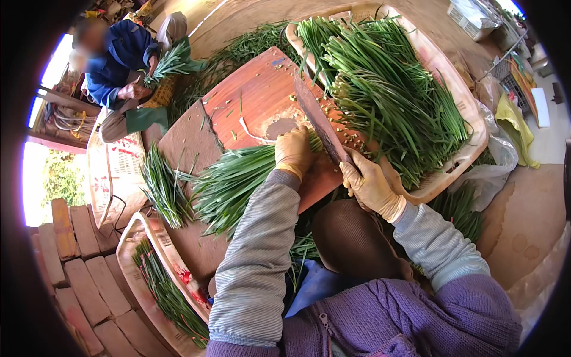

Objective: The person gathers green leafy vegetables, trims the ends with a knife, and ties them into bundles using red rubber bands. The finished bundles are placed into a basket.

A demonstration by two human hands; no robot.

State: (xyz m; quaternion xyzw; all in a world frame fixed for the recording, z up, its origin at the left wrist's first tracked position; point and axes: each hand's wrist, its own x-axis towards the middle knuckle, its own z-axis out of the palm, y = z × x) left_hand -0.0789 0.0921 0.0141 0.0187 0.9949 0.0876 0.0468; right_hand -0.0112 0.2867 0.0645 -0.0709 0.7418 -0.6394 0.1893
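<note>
My gloved left hand (294, 149) presses round a bundle of garlic chives (241, 180) near its stem ends, on a reddish wooden board (250, 98). The leaves fan out toward the lower left. In my gloved right hand (371, 182) is the handle of a long, broad-bladed knife (319, 117). Its dark blade points up and away, right beside the cut end of the bundle. Small trimmed stem pieces (354, 138) lie scattered along the board's right side. A white strip (250, 131) rests behind my left hand.
A large plastic crate (477, 129) heaped with chives (383, 85) stands at the right. Loose chives (165, 189) lie on a brown slab (183, 134) at left. Another crate (156, 236) holds tied bundles (167, 285). A co-worker (122, 62) sits at upper left, holding chives. Bricks (96, 285) cover the lower left.
</note>
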